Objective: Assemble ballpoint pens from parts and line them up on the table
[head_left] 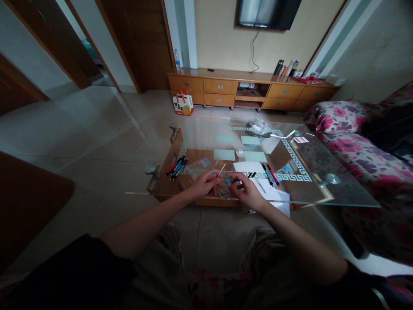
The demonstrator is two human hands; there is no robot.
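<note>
Glass-topped coffee table (322,189) is filling the dim living room. Near its front edge, the left hand (204,184) is pinching a thin red-tipped stick (220,170), seemingly to steady it, while the right hand (245,189) is curling over something small and blue (227,181), too blurred to identify; its grip is unclear. Loose pens (176,167) are lying left.

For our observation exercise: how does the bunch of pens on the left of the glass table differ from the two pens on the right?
The left bunch of pens holds several, overlapping in a heap; the right pair of pens is two, side by side. The left bunch lies on bare glass; the pair lies beside the white paper. Both rest flat, untouched by the hands.
</note>
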